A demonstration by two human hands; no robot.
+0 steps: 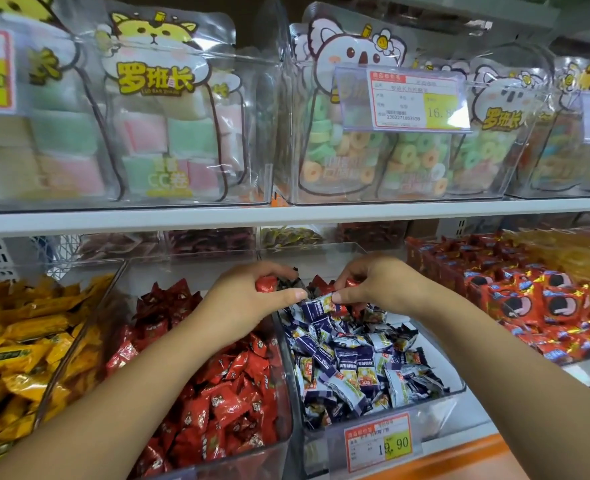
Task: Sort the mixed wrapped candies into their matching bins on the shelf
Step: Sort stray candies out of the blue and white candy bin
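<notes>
**Task items:** L hand [252, 296] is over the seam between the red bin [182, 271] and the blue bin [438, 417]. Its fingers are curled round a red candy [265, 284] and the thumb is stretched toward centre. How many pieces are in the fist can't be told, as the palm covers them.

R hand [380, 285] is at the back of the blue bin, fingers curled on a 2nd red candy [350, 282]. Its thumb tip touches a blue-white candy [321, 303]; pinch or mere contact is unclear. The two thumbs nearly meet. More red strays [321, 282] and dark wrappers sit between the hands, partly masked by fingers.

**Bins:** The blue bin holds blue-white pieces [355, 368], piled at rear left, with bare floor at right. The red bin is full of red pieces [224, 403], and the L forearm covers its middle.

**Hidden or cut off:**
- The yellow bin [20, 358] is cut by the left edge.
- The red packs w/ black ovals [546, 306] are cut at right, and the orange packs [580, 258] behind them are blurred.
- The rear trays under the shelf [286, 216] are dim, contents unreadable.
- The bags above are blurred at the frame edges.
- The lower tag [380, 441] reads 19.90. The upper tag [414, 102] reads 16.8, the rest illegible.

**Room:** There is an open gap between the candy piles and the shelf lip above the hands. The bin walls stand close on both sides of the L wrist.
</notes>
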